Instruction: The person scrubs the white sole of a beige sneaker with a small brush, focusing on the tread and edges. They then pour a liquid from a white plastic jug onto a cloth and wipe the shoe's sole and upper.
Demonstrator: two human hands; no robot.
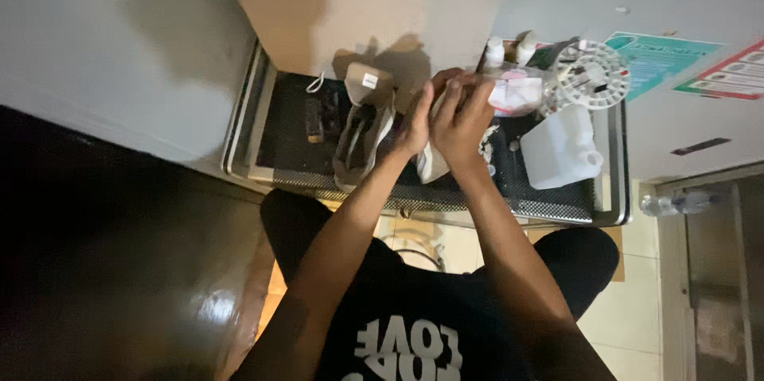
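Head view: white cloth [432, 164] beneath right hand [461, 122]

Black mesh shelf [549, 207], white plastic jug [561, 150], white round perforated disc [592, 74], beige cloth bag [362, 130], teal poster [656, 58], black T-shirt with white lettering [410, 333]

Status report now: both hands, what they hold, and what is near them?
Left hand and right hand together, gripping a thin stick-like item, too small to identify. White cloth below. Grey shoe left, white jug right.

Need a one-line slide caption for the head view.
Both hands, left and right, meet over a black mesh shelf beside a white jug and a round white disc.
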